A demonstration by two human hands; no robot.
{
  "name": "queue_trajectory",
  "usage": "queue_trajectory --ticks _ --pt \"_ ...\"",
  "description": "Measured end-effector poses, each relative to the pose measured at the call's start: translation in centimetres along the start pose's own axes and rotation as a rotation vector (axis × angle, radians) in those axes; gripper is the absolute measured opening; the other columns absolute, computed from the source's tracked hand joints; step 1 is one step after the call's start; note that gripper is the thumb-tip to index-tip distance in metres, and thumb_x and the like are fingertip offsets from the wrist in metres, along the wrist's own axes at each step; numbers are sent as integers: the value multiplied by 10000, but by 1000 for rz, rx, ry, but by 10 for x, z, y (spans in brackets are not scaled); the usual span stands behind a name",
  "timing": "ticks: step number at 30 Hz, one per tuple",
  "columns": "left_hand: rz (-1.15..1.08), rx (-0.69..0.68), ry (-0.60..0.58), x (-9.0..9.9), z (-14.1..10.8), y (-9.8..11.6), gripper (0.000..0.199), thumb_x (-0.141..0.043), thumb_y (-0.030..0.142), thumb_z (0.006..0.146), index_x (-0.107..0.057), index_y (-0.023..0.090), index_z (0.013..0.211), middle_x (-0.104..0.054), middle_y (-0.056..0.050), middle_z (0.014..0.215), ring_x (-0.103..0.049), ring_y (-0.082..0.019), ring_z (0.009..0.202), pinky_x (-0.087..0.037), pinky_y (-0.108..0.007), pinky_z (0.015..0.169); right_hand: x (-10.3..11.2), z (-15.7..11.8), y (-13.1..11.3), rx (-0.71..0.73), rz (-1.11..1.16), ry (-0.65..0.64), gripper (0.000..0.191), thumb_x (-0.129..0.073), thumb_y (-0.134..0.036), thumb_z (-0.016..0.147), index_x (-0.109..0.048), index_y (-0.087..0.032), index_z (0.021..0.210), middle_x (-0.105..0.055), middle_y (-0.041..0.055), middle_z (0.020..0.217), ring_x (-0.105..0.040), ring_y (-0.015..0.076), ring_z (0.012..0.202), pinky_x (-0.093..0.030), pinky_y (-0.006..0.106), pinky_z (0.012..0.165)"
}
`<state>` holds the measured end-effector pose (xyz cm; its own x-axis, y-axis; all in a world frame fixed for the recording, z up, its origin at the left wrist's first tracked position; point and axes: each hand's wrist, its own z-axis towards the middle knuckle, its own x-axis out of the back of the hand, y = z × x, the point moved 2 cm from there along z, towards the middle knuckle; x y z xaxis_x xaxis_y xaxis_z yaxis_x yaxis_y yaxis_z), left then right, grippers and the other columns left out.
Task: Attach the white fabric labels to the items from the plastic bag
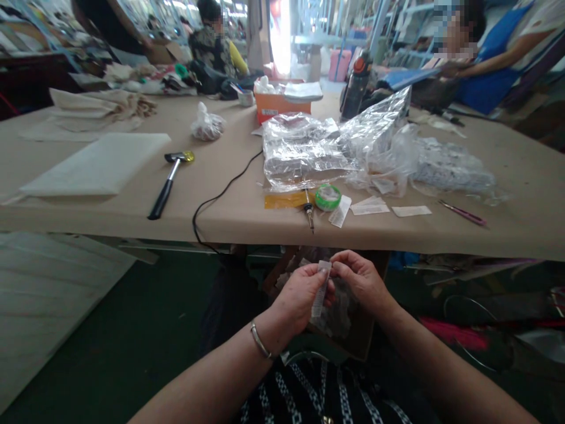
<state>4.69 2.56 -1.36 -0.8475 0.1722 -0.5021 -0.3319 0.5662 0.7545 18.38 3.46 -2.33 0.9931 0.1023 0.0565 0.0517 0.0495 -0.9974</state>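
My left hand (300,294), with a metal bangle at the wrist, holds a narrow whitish printed strip (318,300) between thumb and fingers. The strip hangs down across the palm. Close on its right, my right hand (358,278) pinches at the strip's upper end; whether it grips the strip or something tiny there is too small to tell. Both hands are in front of the table edge, over a box (364,338) of crumpled clear plastic. On the table beyond lie similar pale strips (369,205), a green tape roll (327,197) and a soldering-iron-like tool (309,213).
A black-handled hammer (164,194) lies left, near a white sheet (101,165). A black cord (220,191) runs over the table edge (247,235). Clear plastic packaging (304,150), an orange box (282,108), a dark bottle (354,88) and tweezers (463,213) are there too. Other people are beyond.
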Motion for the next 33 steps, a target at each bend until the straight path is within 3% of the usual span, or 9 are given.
queue_trajectory --ticks 4,12,17,21,33 --pt "59 -76 43 4 1 0 181 -565 303 799 -552 123 808 -537 -6 620 -488 -95 482 -373 -189 463 -9 8 1 -94 81 -10 233 -656 -376 760 -590 -153 755 -581 -14 627 -518 105 544 -428 214 532" --pt "213 -240 112 11 9 5 231 -517 334 826 -557 130 725 -541 -1 607 -478 -95 551 -373 -189 528 -19 23 1 -118 78 -2 178 -623 -338 739 -585 -170 692 -560 -24 556 -496 112 478 -412 221 468" --pt "487 -426 216 24 20 21 195 -545 292 814 -649 132 770 -630 -35 749 -538 -129 704 -415 -207 633 -16 42 0 -73 11 10 178 -638 -325 703 -609 -150 687 -585 -9 610 -510 114 562 -412 219 545" --pt "665 -519 310 31 28 35 191 -532 278 830 -666 146 792 -650 -28 748 -557 -134 701 -419 -214 645 -15 55 -2 -44 -32 5 197 -630 -338 705 -610 -142 699 -569 -12 615 -480 108 566 -383 218 543" --pt "737 -622 354 28 34 48 174 -535 222 829 -658 143 734 -624 9 654 -532 -101 614 -398 -187 597 -15 63 -7 98 -206 71 172 -570 -319 740 -600 -151 715 -563 -7 637 -477 119 579 -382 225 553"
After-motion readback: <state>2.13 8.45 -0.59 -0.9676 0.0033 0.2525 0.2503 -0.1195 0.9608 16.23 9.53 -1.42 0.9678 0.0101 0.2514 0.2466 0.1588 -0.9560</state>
